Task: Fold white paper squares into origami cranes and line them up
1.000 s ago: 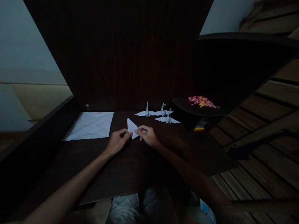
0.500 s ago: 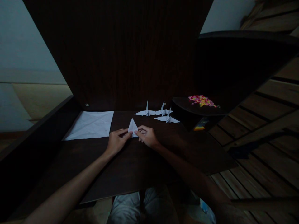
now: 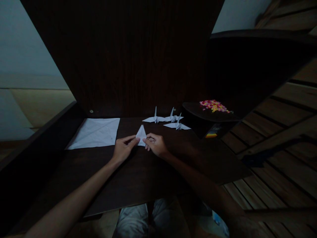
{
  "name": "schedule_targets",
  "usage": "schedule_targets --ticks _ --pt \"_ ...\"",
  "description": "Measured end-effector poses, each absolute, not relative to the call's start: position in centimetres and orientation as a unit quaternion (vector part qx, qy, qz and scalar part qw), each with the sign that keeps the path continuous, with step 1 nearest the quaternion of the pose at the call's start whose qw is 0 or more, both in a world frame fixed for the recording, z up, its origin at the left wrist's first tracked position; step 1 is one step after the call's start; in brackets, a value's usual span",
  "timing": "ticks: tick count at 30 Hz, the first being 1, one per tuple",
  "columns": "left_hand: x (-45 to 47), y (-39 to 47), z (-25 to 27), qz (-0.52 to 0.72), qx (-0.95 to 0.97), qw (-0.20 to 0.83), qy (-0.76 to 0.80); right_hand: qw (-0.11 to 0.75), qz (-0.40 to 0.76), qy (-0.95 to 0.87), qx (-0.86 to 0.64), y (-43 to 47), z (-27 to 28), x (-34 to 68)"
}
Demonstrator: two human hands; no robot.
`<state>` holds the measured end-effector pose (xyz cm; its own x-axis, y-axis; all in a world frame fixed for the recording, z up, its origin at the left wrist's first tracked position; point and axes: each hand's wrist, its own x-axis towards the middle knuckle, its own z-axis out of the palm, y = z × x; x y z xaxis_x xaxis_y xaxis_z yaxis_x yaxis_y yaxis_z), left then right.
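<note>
Between my two hands is a small piece of folded white paper (image 3: pixel 141 133), kite-shaped, with its narrow tip pointing away from me and a split down the middle of the tip. My left hand (image 3: pixel 124 146) pinches its left lower edge with thumb and fingers. On the opposite edge my right hand (image 3: pixel 156 144) grips it, thumb on top and the other fingers curled under. Just beyond stand three white origami cranes, one at the left (image 3: pixel 155 119), one behind at the right (image 3: pixel 172 117) and one nearer (image 3: pixel 177 126), wings spread.
A creased white sheet (image 3: pixel 95 132) lies flat on the dark desk (image 3: pixel 128 185) to the left. At the right, a corner shelf (image 3: pixel 193 108) bears a heap of small pink, red and yellow pieces (image 3: pixel 214 105). A raised side panel (image 3: pixel 49 127) bounds the desk's left.
Both hands keep their hold on the folded paper. Its tip has tilted slightly to the right, and its split looks a little wider. The cranes and the sheet stay put.
</note>
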<state>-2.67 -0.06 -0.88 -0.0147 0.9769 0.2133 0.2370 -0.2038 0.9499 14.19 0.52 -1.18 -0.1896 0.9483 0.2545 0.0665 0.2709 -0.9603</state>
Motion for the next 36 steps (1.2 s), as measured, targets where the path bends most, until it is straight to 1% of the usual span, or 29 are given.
schedule_targets --ticks 4,18,30,36 --pt "-2.58 -0.21 -0.67 0.497 0.584 0.371 0.524 0.497 0.457 -0.62 -0.4 0.55 -1.2 14.21" --pt "-2.53 -0.26 -0.44 0.5 0.618 0.344 0.5 0.504 0.468 -0.61 -0.393 0.44 -1.29 14.04" --pt "-2.47 -0.38 -0.56 0.491 0.642 0.277 0.52 0.513 0.407 -0.634 -0.411 -0.05 -1.23 13.82" --pt "-2.53 -0.57 -0.34 0.48 0.672 0.28 0.489 0.512 0.426 -0.626 -0.406 0.18 -1.33 14.0"
